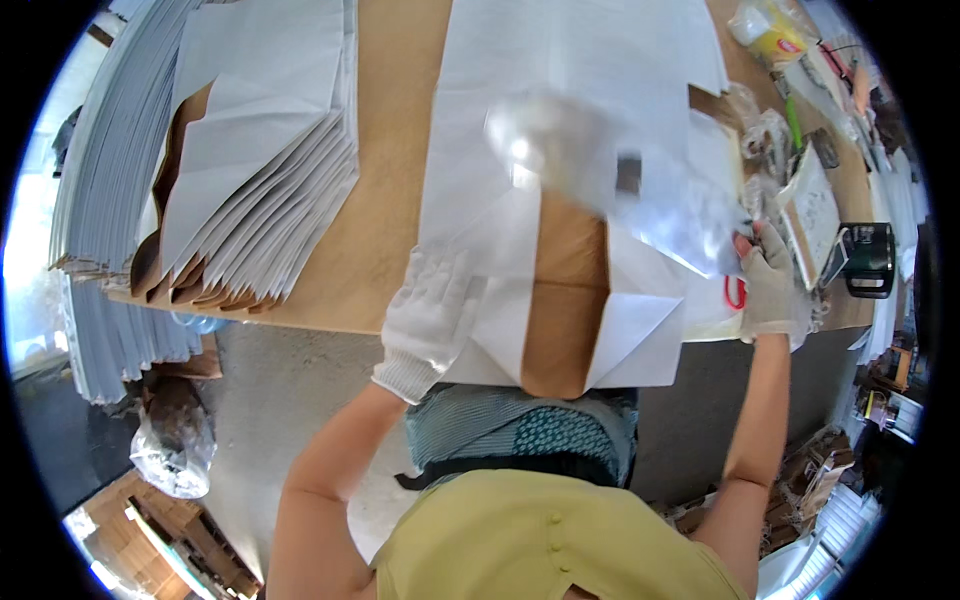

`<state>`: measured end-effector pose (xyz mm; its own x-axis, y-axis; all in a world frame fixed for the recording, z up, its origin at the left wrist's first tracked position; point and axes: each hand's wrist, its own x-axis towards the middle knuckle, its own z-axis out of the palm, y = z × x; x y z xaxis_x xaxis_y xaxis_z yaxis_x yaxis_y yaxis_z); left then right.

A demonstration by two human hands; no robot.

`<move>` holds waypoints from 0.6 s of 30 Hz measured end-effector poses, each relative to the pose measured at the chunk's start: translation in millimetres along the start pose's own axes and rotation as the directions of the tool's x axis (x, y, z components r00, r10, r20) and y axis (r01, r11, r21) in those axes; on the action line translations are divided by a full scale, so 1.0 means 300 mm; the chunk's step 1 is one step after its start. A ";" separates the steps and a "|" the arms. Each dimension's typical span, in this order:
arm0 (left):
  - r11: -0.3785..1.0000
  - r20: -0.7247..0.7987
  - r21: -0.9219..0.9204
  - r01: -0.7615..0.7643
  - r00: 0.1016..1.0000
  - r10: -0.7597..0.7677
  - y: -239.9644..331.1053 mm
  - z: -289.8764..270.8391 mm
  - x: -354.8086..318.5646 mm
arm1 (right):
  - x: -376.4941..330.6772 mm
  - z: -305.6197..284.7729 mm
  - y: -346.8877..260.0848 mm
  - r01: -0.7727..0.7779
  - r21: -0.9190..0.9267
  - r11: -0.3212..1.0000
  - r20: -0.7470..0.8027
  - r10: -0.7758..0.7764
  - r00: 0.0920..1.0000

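A large white paper bag (640, 340) with a brown inside lies on the table in front of me, its near end folded open. My left hand (428, 315), in a white knit glove, rests flat on the bag's left edge with its fingers stretched out. My right hand (770, 285), also gloved, is closed at the right on the corner of a clear plastic bag (690, 225). The plastic bag spreads leftward above the paper bag; its far part is blurred by motion. A small dark patch shows on or through it.
Stacked white paper bags (265, 150) fill the table's left side. A red loop-shaped handle (735, 292) lies beside my right hand. Farther right are a black mug (868, 260), a yellow package (775, 35) and crumpled plastic. The brown tabletop (385, 150) ends just before my body.
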<state>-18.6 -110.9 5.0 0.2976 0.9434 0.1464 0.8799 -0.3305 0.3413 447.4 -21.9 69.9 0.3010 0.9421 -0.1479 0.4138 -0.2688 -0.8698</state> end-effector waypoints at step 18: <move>0.886 0.014 -0.286 -0.365 0.923 0.385 -0.225 -0.049 0.137 | -0.107 0.280 0.011 0.353 -0.718 0.600 0.311 -0.178 0.934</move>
<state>-71.2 -50.1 1.6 0.6186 0.7438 0.2531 0.5653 -0.6451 0.5141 367.1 -36.1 32.3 -0.0596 0.9898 -0.1296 0.9712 0.0275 -0.2366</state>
